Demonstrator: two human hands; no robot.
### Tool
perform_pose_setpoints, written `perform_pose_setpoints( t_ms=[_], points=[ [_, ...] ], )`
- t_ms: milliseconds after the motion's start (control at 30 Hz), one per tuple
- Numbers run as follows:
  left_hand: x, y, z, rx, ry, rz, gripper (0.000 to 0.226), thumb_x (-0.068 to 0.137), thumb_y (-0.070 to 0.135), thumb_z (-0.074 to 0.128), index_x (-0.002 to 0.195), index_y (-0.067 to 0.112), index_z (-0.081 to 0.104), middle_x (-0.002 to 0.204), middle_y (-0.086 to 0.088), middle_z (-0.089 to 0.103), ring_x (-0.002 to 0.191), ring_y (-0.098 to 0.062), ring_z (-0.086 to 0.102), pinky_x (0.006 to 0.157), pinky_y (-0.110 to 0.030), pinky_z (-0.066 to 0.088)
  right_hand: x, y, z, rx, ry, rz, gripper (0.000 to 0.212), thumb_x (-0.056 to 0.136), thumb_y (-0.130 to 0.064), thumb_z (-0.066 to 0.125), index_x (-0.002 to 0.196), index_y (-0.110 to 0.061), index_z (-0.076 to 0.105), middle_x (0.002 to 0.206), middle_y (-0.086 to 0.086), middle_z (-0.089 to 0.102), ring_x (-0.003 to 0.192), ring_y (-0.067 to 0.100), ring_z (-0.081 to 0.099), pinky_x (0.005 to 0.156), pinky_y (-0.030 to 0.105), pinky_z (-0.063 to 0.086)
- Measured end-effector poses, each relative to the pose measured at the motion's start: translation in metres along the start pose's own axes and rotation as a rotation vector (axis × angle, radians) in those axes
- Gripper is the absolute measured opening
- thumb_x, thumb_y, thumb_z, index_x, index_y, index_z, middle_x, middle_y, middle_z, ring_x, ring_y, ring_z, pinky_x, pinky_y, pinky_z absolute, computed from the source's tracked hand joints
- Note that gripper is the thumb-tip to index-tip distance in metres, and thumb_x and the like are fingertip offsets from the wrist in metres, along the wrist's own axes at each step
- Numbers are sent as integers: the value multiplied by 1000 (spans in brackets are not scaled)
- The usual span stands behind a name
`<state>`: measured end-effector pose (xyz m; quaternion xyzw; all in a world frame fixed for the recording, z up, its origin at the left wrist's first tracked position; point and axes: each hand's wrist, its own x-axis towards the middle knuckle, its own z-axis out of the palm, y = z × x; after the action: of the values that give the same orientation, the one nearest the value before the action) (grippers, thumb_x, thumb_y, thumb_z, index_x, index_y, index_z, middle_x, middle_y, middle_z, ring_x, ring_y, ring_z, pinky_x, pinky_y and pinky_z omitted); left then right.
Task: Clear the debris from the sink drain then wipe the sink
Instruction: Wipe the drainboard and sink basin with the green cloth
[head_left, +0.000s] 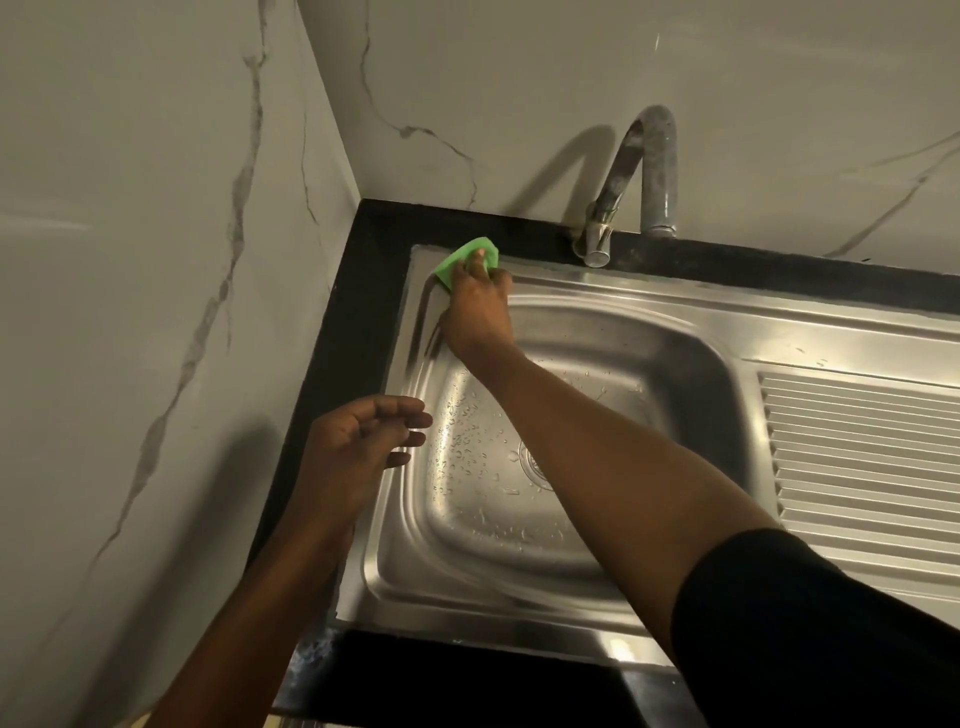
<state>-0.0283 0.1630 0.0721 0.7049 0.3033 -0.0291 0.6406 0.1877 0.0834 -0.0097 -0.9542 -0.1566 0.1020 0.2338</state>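
A: What could go wrong from here?
B: Take the sink (519, 608) first. The right hand (475, 312) is working the rim's corner, and I'd guess that sweeps grit down into the bowl below it, so the bowl would need a pass afterwards.
A: How are the hands set?
B: The right hand's fingers are curled, pinching a green cloth (457, 260) and pressing it on the rim, with the tap (649, 171) off to the right of the hand. The left hand (358, 447) hovers over the near rim, fingers loosely spread, holding nothing.
A: Is the cloth safe?
B: It's bunched small, and on wet steel it could slip free.
A: And the drain?
B: The drain (532, 462) sits under the right forearm, half hidden, so I cannot tell whether debris remains. Drops (467, 441) bead the bowl beside it and may dry to spots.
A: Any brand or writing?
B: None readable.
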Motion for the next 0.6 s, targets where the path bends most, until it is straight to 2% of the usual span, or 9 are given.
perform_pose_setpoints(
  t_ms=[133, 233, 333, 433, 600],
  points=[
    [-3, 1, 0, -1, 13, -7, 24, 104, 7, 58, 105, 20, 78, 102, 2, 83, 98, -21, 79, 89, -38, 62, 0, -5, 1, 1, -106, -162, 63, 93, -1, 58, 154, -9, 43, 164, 12, 35, 145, 38, 33, 118, 50, 39],
    [-3, 2, 3, 8, 6, -10, 25, 103, 6, 58, 106, 19, 78, 100, 2, 84, 96, -20, 80, 87, -36, 62, -3, -5, 1, -29, -127, -270, 62, 94, -5, 60, 153, -11, 44, 164, 13, 35, 145, 41, 35, 114, 49, 40],
    [-3, 4, 5, 13, -4, -11, 25, 103, 4, 58, 107, 19, 78, 101, 1, 84, 97, -21, 80, 85, -35, 61, -7, 8, -2, -184, -118, -394, 59, 99, -10, 55, 156, -12, 40, 166, 11, 33, 146, 39, 35, 109, 50, 46],
    [-4, 5, 4, -2, 2, 9, 25, 102, 5, 58, 107, 19, 79, 102, 0, 84, 97, -21, 80, 86, -36, 61, -9, 28, -15, -380, -109, -514, 68, 95, -8, 61, 158, -12, 36, 165, 9, 35, 145, 35, 38, 111, 48, 47],
    [-6, 0, -3, -16, 18, 3, 25, 102, 3, 59, 106, 18, 79, 101, -1, 83, 98, -24, 79, 90, -41, 62, -10, 58, -46, -525, -82, -527, 64, 93, -4, 63, 154, -13, 44, 160, 6, 42, 137, 36, 45, 110, 50, 47]
  ],
)
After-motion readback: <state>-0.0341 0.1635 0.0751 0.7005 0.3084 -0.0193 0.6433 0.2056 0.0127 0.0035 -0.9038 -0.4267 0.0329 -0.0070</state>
